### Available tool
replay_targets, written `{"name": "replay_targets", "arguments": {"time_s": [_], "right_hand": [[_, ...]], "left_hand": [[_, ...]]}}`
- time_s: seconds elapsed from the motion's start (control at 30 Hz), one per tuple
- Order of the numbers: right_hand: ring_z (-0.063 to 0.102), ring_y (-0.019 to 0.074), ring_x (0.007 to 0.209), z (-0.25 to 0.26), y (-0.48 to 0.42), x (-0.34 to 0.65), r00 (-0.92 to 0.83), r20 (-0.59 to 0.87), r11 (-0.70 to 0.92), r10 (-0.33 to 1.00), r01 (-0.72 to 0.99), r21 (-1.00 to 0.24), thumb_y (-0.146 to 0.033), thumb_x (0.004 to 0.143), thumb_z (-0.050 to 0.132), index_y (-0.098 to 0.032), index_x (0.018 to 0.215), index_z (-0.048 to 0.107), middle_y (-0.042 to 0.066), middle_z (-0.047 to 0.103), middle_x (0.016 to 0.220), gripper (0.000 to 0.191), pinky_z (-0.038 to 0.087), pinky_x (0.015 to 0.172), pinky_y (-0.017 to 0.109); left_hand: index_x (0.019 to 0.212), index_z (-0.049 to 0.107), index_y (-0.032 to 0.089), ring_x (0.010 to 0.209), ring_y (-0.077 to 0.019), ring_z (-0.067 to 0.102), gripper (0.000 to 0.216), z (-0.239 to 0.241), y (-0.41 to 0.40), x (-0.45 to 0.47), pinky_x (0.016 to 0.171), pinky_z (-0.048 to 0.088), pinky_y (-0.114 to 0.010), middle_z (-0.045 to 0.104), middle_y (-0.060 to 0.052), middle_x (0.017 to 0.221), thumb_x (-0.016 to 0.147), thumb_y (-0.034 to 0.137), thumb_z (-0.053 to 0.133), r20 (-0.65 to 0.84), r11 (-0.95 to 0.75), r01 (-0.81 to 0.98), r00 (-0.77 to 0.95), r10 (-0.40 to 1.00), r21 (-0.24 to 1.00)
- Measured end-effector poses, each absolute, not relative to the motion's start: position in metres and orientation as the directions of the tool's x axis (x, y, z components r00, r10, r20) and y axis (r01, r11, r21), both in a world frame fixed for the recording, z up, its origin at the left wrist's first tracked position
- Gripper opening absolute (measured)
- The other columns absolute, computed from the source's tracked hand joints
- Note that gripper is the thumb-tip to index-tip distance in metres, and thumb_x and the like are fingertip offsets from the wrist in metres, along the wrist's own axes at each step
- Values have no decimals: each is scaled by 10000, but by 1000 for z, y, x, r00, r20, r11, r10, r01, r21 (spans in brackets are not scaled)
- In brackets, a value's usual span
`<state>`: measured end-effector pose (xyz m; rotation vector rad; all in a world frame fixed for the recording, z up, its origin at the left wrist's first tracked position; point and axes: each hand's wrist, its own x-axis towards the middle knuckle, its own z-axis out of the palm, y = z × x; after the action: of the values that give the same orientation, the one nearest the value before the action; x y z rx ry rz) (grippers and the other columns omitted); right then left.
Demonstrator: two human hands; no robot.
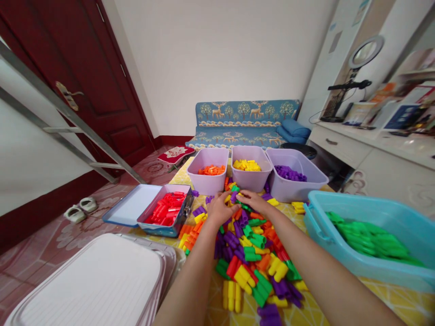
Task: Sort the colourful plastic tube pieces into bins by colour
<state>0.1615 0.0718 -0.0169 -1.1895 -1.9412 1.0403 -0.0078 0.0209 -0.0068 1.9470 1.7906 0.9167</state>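
A mixed pile of plastic building pieces, shaped like joined tubes in purple, green, yellow, orange and red, covers the middle of the table. At its far end my left hand rests among the pieces, thumb apart from the fingers. My right hand reaches in from the other side with its fingers stretched over the pile. A purple piece lies between the two hands. Neither hand visibly grips a piece, though the fingertips are partly hidden.
Lilac bins hold orange, yellow and purple pieces. Red pieces fill an open case at left; a blue tub at right holds green ones. White lids are stacked front left. A sofa stands behind.
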Motion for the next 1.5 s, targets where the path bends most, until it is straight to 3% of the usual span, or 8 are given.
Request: {"name": "replay_targets", "arguments": {"time_s": [0.2,0.37,0.53,0.7,0.87,1.0,1.27,1.5], "right_hand": [[587,212,1096,13,49,148,-401,226,359,888,295,-885,-462,818,583,-201,1201,554,62,628,1184,464,458,955,358],[544,231,1168,31,4,164,-418,307,475,855,393,-787,-440,841,562,-233,1230,540,49,605,1239,441,403,1021,392],[554,242,1168,12,-32,193,-417,292,489,860,517,-702,-444,850,565,-241,1244,571,64,619,1252,444,396,1026,410],[537,270,1172,-17,-40,208,-305,348,454,887,721,-523,-462,862,527,-217,1177,628,104,618,1237,411,389,1023,441],[509,312,1214,-26,-40,204,-181,269,276,946,885,-374,-507,891,435,-205,1244,593,125,581,1304,491,377,1012,484],[543,327,1168,-21,-34,197,-163,232,233,959,918,-321,-429,849,507,-232,1201,619,114,637,1231,419,391,970,475],[564,285,1135,-21,-10,196,-263,213,338,941,771,-540,-184,642,600,-224,1251,567,96,597,1269,611,414,985,410],[598,233,1075,-28,-3,193,-314,229,342,921,374,-862,-222,680,643,-223,1228,551,54,634,1203,556,442,982,399]], "left_hand": [[1287,535,204,1187,-247,526,621,4,3,0,1019,419,-394,577,-111,1255,704,282,733,432,-468,446,187,882,763],[1334,478,234,1217,-230,501,623,8,-35,0,1054,391,-377,545,-84,1311,748,234,690,467,-531,381,254,847,757],[1367,430,266,1228,-249,487,667,1,-63,-4,1065,359,-417,550,-67,1326,750,267,685,405,-495,569,288,868,656],[1376,410,273,1199,-312,478,762,-7,-68,0,1082,269,-527,586,-92,1252,687,360,724,385,-282,818,81,919,502],[1366,430,249,1176,-344,478,751,-10,-66,3,1052,275,-555,598,-118,1230,679,377,704,380,-217,885,49,924,413],[1270,539,257,1123,-344,510,596,-9,-61,6,1018,317,-532,634,-113,1167,702,382,666,374,-217,894,60,926,393],[1303,528,248,974,-313,633,673,2,-35,10,909,460,-435,697,-95,1054,649,322,667,263,-326,850,231,937,414],[1324,504,277,1063,-268,618,667,-7,-24,7,928,482,-383,661,-52,1180,681,295,678,322,-389,710,236,917,587]]}}
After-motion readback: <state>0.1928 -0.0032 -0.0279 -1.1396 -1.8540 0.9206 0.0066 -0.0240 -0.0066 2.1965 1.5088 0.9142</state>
